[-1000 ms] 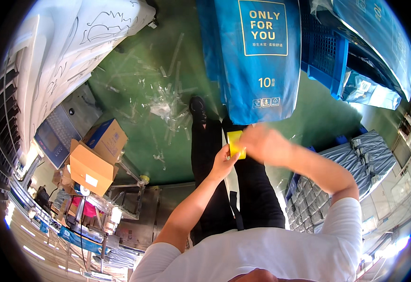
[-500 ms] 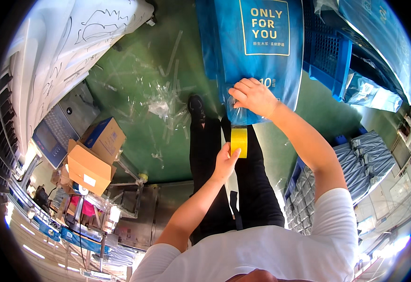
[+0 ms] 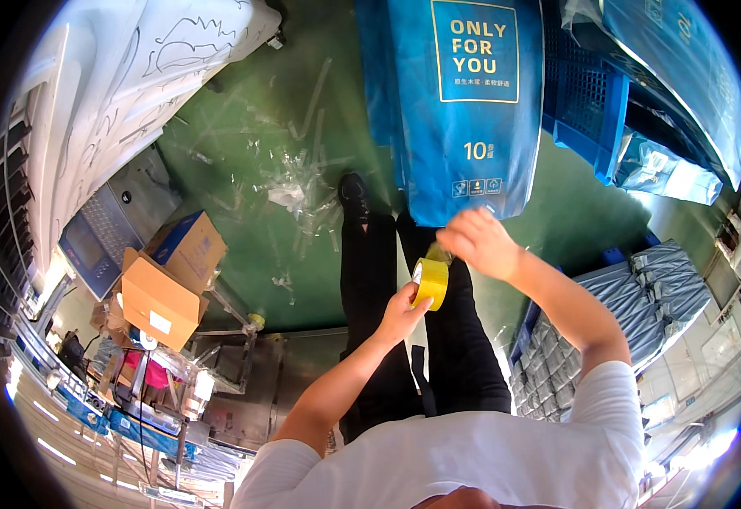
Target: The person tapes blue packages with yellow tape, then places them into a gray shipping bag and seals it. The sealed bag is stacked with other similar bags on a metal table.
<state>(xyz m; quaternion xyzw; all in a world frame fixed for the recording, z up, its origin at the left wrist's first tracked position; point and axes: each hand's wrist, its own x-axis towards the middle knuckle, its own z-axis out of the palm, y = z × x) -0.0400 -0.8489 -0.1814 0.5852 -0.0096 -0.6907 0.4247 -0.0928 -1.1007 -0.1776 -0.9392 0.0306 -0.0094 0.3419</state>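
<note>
My left hand (image 3: 404,314) is closed around the side of a roll of yellow packing tape (image 3: 435,287), held over my legs. Just above and right of the roll, my right hand (image 3: 482,243) has its fingers pinched together, slightly blurred. A short yellowish strip of tape (image 3: 440,253) runs between the roll and these fingers; its very end is hidden in them. Beyond the hands is a large blue plastic bag (image 3: 472,123) with pale printing, its near edge just past my right fingers. Neither hand touches the bag.
Scraps of clear tape (image 3: 290,195) litter the green floor (image 3: 243,280). On the right are a blue plastic crate (image 3: 587,110), more blue bags (image 3: 684,76) and stacked grey wrapped packs (image 3: 616,314). Open cardboard boxes (image 3: 162,297) and a white panel with scribbles (image 3: 124,76) stand left.
My right hand has left the bag's near end and come back toward me, beside the roll. The tape roll has turned and moved slightly nearer in my left hand.
</note>
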